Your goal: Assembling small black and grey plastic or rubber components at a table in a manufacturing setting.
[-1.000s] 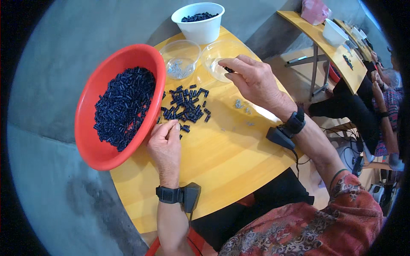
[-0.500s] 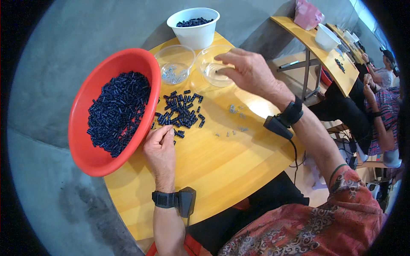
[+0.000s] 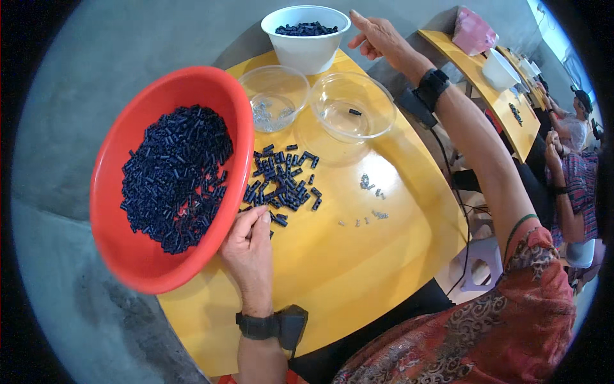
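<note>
One short black plastic cylinder (image 3: 355,112) lies in the clear round tub (image 3: 332,109); many more wait in a loose pile (image 3: 288,182) on the glossy wooden worktop (image 3: 332,281) and in the smooth red basin (image 3: 105,192). Small metallic screws (image 3: 380,216) lie scattered. The left hand (image 3: 251,249) pinches beside the pile, contents unclear; the right hand (image 3: 384,41), loosely spread and apparently empty, is at the white tub (image 3: 307,54).

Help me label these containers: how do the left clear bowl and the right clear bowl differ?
The left bowl holds several small silvery pieces; the right bowl holds one dark piece. The left bowl stands beside the red basin; the right bowl stands farther from it. Both are round, see-through and open-topped.
</note>
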`<action>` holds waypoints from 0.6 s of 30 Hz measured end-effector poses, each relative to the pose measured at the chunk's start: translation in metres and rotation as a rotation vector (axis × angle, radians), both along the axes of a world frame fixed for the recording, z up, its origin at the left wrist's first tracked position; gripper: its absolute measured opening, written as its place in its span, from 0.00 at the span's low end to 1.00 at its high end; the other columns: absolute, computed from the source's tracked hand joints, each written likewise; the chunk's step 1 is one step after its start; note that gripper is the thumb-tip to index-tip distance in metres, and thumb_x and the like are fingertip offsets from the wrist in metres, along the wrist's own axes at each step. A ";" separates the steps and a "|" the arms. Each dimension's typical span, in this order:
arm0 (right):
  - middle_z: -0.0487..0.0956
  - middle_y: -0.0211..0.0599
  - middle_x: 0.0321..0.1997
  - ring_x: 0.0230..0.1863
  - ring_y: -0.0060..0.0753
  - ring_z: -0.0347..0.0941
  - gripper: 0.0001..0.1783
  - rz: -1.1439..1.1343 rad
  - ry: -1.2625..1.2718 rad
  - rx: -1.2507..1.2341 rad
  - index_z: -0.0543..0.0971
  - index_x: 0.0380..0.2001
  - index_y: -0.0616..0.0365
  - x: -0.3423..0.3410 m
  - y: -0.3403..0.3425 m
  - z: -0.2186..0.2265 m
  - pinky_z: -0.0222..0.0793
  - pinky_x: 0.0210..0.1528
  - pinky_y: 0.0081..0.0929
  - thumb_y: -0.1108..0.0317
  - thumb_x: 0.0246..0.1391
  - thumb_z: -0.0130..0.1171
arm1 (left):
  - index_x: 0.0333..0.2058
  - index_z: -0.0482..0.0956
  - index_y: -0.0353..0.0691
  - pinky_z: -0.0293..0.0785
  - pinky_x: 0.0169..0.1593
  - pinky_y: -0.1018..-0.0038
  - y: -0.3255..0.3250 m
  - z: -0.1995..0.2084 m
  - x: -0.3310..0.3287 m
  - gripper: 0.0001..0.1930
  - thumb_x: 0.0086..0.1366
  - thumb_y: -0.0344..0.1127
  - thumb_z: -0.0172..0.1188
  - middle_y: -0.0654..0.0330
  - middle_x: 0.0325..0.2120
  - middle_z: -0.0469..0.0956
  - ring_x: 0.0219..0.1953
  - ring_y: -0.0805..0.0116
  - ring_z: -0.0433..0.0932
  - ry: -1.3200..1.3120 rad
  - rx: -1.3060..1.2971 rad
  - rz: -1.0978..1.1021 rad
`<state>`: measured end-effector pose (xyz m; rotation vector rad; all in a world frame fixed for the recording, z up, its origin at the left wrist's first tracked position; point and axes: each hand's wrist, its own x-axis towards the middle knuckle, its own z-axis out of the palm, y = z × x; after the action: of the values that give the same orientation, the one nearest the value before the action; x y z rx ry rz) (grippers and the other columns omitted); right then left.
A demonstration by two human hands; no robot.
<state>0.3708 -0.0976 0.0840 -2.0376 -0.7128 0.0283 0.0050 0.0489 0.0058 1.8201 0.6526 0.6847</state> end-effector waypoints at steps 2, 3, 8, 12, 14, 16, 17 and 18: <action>0.78 0.40 0.29 0.19 0.18 0.67 0.35 -0.005 0.078 0.005 0.74 0.43 0.67 0.009 0.009 -0.005 0.66 0.19 0.16 0.39 0.57 0.46 | 0.32 0.81 0.32 0.68 0.32 0.83 -0.003 0.004 0.001 0.05 0.56 0.24 0.60 0.65 0.26 0.77 0.28 0.79 0.73 0.018 -0.041 0.017; 0.78 0.40 0.28 0.19 0.18 0.68 0.32 0.019 0.168 0.023 0.74 0.39 0.67 0.012 0.014 -0.006 0.66 0.19 0.16 0.42 0.57 0.48 | 0.31 0.81 0.32 0.69 0.32 0.83 -0.004 0.007 0.001 0.04 0.56 0.23 0.60 0.65 0.26 0.76 0.28 0.79 0.73 0.021 -0.061 0.020; 0.79 0.37 0.23 0.17 0.17 0.70 0.23 0.084 0.457 0.144 0.76 0.31 0.67 0.026 0.032 -0.011 0.68 0.18 0.15 0.52 0.56 0.53 | 0.32 0.81 0.33 0.69 0.34 0.81 -0.005 0.008 0.002 0.05 0.55 0.22 0.60 0.64 0.26 0.76 0.29 0.77 0.73 0.047 -0.074 0.031; 0.78 0.35 0.21 0.15 0.16 0.69 0.17 0.015 0.462 0.181 0.77 0.30 0.66 0.023 0.036 -0.008 0.67 0.16 0.14 0.59 0.54 0.55 | 0.32 0.81 0.33 0.70 0.34 0.81 -0.004 0.004 0.001 0.06 0.54 0.22 0.61 0.63 0.26 0.77 0.30 0.76 0.73 0.024 -0.061 0.034; 0.78 0.34 0.22 0.14 0.15 0.68 0.19 -0.015 0.441 0.189 0.76 0.35 0.69 0.025 0.034 -0.005 0.65 0.15 0.13 0.58 0.55 0.55 | 0.32 0.81 0.32 0.67 0.30 0.82 -0.002 0.004 0.002 0.04 0.56 0.22 0.60 0.64 0.25 0.77 0.26 0.80 0.71 -0.009 0.046 0.006; 0.79 0.44 0.20 0.13 0.25 0.72 0.17 0.057 0.529 0.225 0.75 0.39 0.72 0.034 0.029 0.001 0.69 0.14 0.19 0.68 0.52 0.49 | 0.32 0.81 0.32 0.67 0.30 0.82 -0.002 0.003 0.001 0.04 0.56 0.22 0.60 0.64 0.25 0.77 0.26 0.79 0.71 -0.006 0.044 0.000; 0.79 0.43 0.19 0.13 0.25 0.71 0.15 0.043 0.512 0.231 0.75 0.35 0.72 0.029 0.029 0.004 0.70 0.14 0.20 0.66 0.52 0.51 | 0.32 0.80 0.32 0.67 0.30 0.82 -0.001 0.003 0.001 0.04 0.56 0.22 0.60 0.64 0.25 0.77 0.26 0.79 0.71 -0.004 0.045 -0.003; 0.79 0.43 0.19 0.13 0.25 0.71 0.15 0.043 0.513 0.229 0.75 0.35 0.72 0.025 0.029 0.003 0.70 0.14 0.20 0.66 0.52 0.51 | 0.32 0.80 0.32 0.67 0.30 0.82 -0.001 0.002 0.000 0.04 0.56 0.22 0.60 0.64 0.25 0.77 0.26 0.79 0.71 -0.002 0.043 -0.003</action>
<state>0.3958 -0.0681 0.0874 -1.6944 -0.4112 0.4575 0.0055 0.0483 0.0076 1.8587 0.6381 0.7035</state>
